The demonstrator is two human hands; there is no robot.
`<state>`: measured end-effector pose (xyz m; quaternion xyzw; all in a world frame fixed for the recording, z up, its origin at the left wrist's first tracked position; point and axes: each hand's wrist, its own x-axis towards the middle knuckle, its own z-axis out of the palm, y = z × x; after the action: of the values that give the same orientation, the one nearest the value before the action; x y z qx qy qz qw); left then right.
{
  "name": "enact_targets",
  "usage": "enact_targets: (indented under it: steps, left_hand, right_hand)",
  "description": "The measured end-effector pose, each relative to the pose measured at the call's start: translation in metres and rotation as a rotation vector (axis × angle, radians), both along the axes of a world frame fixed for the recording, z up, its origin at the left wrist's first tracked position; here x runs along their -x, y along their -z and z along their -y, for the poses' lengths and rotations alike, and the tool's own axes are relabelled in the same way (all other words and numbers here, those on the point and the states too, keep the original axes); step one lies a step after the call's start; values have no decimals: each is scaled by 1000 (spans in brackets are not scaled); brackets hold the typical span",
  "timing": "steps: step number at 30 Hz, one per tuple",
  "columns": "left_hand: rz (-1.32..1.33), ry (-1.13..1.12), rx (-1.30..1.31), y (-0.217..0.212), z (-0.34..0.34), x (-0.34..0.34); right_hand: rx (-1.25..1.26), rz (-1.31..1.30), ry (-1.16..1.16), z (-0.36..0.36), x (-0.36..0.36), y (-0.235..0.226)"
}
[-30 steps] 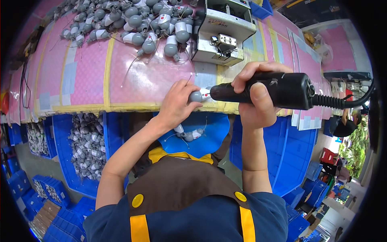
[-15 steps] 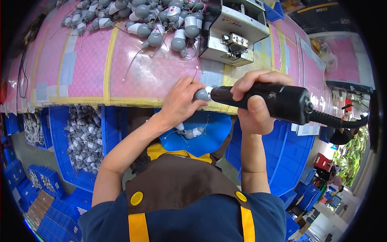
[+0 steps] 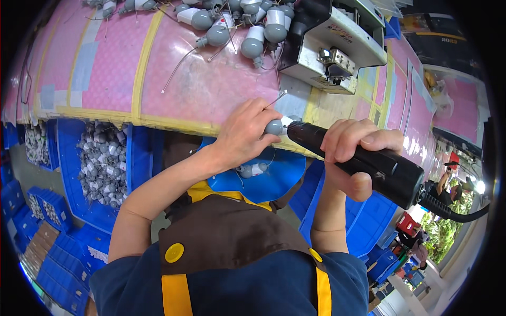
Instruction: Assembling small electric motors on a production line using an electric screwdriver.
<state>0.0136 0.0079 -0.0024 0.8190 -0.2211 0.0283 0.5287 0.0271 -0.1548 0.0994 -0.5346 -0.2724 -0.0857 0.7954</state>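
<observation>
Our left hand pinches the grey-and-white bulb, lying crosswise at the tabletop's near edge; from its right, our right hand clasps the black tool, nose at the bulb's white end.

LH w/ gray pc, RH w/ tool

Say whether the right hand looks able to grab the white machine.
Probably not: the right hand is wrapped around the black tool, though nothing visible blocks the way to the white machine.
</observation>
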Motion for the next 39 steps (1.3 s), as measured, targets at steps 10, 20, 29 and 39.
enact_targets:
  steps: [10,20,29,39]
  left_hand:
    - [32,-29,-21,-1,3,3]
    - [-225,542,-146,-43,-30,5]
    - [706,-126,-691,-24,-36,-79]
    - [-473,-54,229,-14,-20,-4]
  right_hand:
    - [36,31,0,-1,8,0]
    - [-86,46,200,17,-2,-34]
    - [-90,173,591,12,-85,-58]
    - [-14,58,492,0,-30,-46]
